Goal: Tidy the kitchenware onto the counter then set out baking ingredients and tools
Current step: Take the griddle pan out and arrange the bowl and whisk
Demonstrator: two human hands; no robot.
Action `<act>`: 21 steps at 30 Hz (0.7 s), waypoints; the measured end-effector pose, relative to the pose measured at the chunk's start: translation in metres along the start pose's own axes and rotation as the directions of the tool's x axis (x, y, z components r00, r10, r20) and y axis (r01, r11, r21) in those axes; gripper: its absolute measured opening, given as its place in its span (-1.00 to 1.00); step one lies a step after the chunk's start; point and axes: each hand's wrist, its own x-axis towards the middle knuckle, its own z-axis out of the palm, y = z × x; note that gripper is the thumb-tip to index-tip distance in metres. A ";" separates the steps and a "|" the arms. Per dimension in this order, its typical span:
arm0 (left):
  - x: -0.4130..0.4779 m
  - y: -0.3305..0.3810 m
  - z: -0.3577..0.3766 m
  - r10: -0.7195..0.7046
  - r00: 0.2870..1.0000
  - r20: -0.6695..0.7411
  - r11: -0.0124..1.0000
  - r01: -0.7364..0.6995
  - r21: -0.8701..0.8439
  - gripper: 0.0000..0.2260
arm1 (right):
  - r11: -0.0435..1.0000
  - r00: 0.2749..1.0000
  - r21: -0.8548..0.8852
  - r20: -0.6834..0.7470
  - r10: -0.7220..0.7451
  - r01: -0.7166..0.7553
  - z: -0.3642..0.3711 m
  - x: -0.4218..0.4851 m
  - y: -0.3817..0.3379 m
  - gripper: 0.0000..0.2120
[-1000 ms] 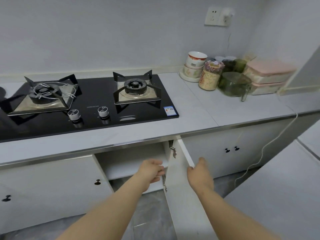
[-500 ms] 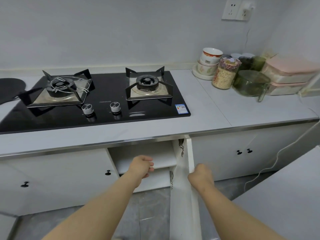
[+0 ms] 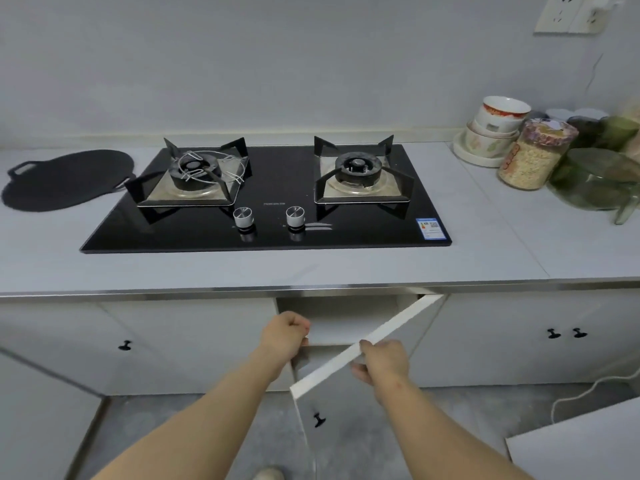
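Observation:
A white cabinet door (image 3: 349, 407) under the stove stands half open, its top edge slanting from lower left to upper right. My right hand (image 3: 381, 360) grips that top edge near its middle. My left hand (image 3: 285, 336) is curled into a fist in front of the open cabinet (image 3: 346, 315), at the shelf's front edge, with nothing visible in it. The cabinet shelf looks bare. On the counter at the right stand stacked bowls (image 3: 495, 128) on a plate, a jar of oats (image 3: 531, 161) and a green glass jug (image 3: 595, 183).
A black two-burner gas stove (image 3: 266, 216) fills the middle of the grey counter (image 3: 242, 268). A flat black pan (image 3: 65, 180) lies left of it. Closed cabinet doors with black knobs (image 3: 124, 345) flank the open one. A white cable (image 3: 588, 393) trails on the floor at the right.
The cabinet door has swung from pointing straight at me to a half-closed slant, my right hand moving with its top edge. My view has shifted left, bringing the black pan into sight.

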 end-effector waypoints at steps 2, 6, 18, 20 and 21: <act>0.001 -0.003 -0.014 0.009 0.997 -0.081 1.000 -0.009 0.000 -0.81 | 1.000 0.998 0.028 0.064 -0.002 0.000 0.020 -0.005 -0.006 -0.94; 0.007 -0.006 -0.033 -0.165 0.961 -0.224 0.967 0.114 -0.227 -0.87 | 0.942 0.973 0.280 0.187 0.135 -0.184 0.047 -0.012 -0.025 -0.91; 0.031 0.001 -0.049 -0.487 0.855 0.179 0.335 0.372 -0.866 -0.73 | 0.753 0.926 0.561 0.334 0.173 -0.343 0.080 -0.017 -0.052 -0.66; 0.034 0.000 -0.052 -0.486 0.850 0.204 0.217 0.343 -0.914 -0.66 | 0.673 0.925 0.639 0.317 0.212 -0.373 0.083 -0.019 -0.054 -0.77; 0.033 0.001 -0.053 -0.473 0.855 0.214 0.205 0.343 -0.917 -0.71 | 0.648 0.924 0.662 0.316 0.215 -0.377 0.084 -0.020 -0.056 -0.77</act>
